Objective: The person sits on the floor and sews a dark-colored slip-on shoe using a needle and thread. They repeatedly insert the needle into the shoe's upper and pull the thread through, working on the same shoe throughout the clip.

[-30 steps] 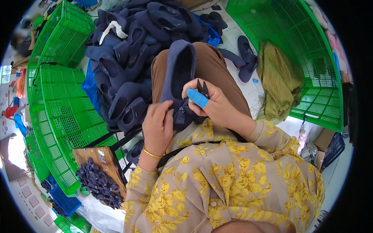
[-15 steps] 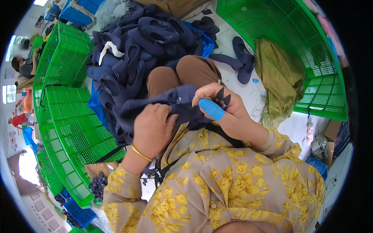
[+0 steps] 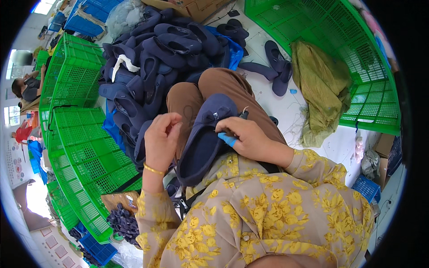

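A navy slipper (image 3: 196, 158) with a small bow at its toe lies on my lap, sole down and opening up. My right hand (image 3: 250, 138) grips its side edge, the blue-wrapped thumb inside the opening. A small dark tool with a metal tip (image 3: 244, 112) sticks out beyond the same hand; its kind is mostly hidden. To the left of the slipper, my left hand (image 3: 161, 138) is raised off it, thumb and fingertips drawn together. A thin dark thread (image 3: 188, 117) seems to hang by those fingertips; what they pinch is too small to make out.
A big heap of navy slippers (image 3: 165, 49) rises beyond my knees, with a white strip (image 3: 123, 64) on it. Green plastic crates (image 3: 85, 152) stand left, another crate (image 3: 330, 27) right. A sack (image 3: 319, 85) and loose slippers (image 3: 279, 67) lie on the right floor. Small dark pieces (image 3: 123, 223) sit lower left.
The slipper has been turned so its opening faces up and its toe points away. My left hand has let go of it and moved left. My right hand has shifted onto its edge.
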A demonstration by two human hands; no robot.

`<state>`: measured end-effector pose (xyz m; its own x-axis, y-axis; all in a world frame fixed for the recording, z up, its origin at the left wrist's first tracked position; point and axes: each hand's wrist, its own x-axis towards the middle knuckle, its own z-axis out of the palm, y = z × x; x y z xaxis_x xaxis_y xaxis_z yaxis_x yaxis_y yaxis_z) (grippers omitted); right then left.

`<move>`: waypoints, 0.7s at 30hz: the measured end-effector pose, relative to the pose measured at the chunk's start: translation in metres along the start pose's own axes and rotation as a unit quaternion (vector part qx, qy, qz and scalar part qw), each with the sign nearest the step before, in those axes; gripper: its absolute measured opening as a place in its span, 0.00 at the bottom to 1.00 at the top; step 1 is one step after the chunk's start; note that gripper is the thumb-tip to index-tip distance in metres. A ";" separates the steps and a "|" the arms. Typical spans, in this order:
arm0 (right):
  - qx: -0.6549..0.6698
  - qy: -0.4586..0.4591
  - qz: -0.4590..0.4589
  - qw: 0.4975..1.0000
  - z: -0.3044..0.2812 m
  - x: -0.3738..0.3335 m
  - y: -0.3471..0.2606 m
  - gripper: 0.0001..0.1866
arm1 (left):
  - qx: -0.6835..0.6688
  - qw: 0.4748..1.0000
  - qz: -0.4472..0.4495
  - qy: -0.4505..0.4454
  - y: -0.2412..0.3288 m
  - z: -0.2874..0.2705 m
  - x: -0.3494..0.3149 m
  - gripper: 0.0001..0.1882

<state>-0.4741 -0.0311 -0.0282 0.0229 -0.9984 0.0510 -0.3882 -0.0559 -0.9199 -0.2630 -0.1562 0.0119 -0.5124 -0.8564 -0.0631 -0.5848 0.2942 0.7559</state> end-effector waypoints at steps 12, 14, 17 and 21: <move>-0.122 0.061 -0.003 0.991 -0.008 0.037 0.007 0.16 | -0.042 0.996 0.076 -0.027 -0.010 0.000 0.000 0.02; -0.136 0.072 0.004 0.988 -0.004 0.038 0.013 0.15 | -0.238 0.961 -0.046 -0.134 0.001 -0.014 -0.014 0.01; -0.125 0.059 0.036 0.990 0.000 0.044 0.016 0.13 | -0.375 0.884 -0.104 -0.258 0.025 -0.029 -0.035 0.02; -0.021 0.016 0.120 0.992 -0.011 0.051 0.008 0.11 | -0.272 0.897 0.033 -0.348 0.045 -0.028 -0.040 0.02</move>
<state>-0.4867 -0.0827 -0.0288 -0.1031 -0.9826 -0.1546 -0.4177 0.1838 -0.8898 -0.2512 -0.1201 0.0669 -0.9132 -0.3177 -0.2552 -0.2432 -0.0777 0.9669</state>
